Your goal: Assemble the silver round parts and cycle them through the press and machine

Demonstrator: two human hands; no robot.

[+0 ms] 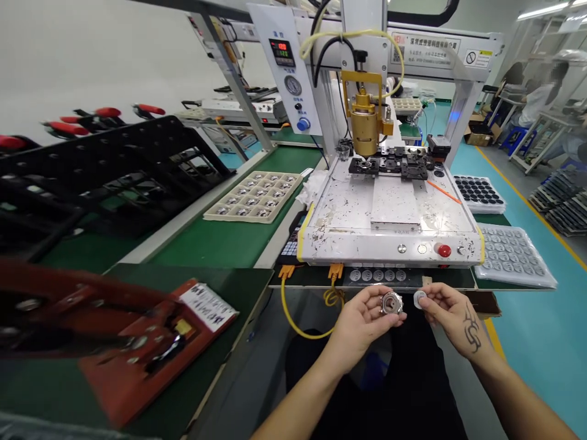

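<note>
- Centrally, a round metal case [392,303] sits in the left hand [360,324], gripped between thumb and fingers, above the lap.
- Just beside it, apart from the case, a small pale disc [419,299] is pinched by the right hand's [452,315] thumb and fingers.
- Just beyond the hands, a row of round discs [377,275] lies along the table edge, under the machine's front.
- The white machine [339,241] blocks the way straight ahead, its red button [443,250] facing the person; a gold cylinder [365,131] hangs over black holders [389,164].
- A yellow cable [287,305] loops down left of the hands.
- Right of the machine lies a clear tray [536,278] of discs.
- To its left, a cream tray [238,219] holds shiny parts in compartments.
- Farther left, a red press [151,360] crowds the near table; black racks [114,162] stand behind.
- Far right, another person [541,98] sits well apart.
</note>
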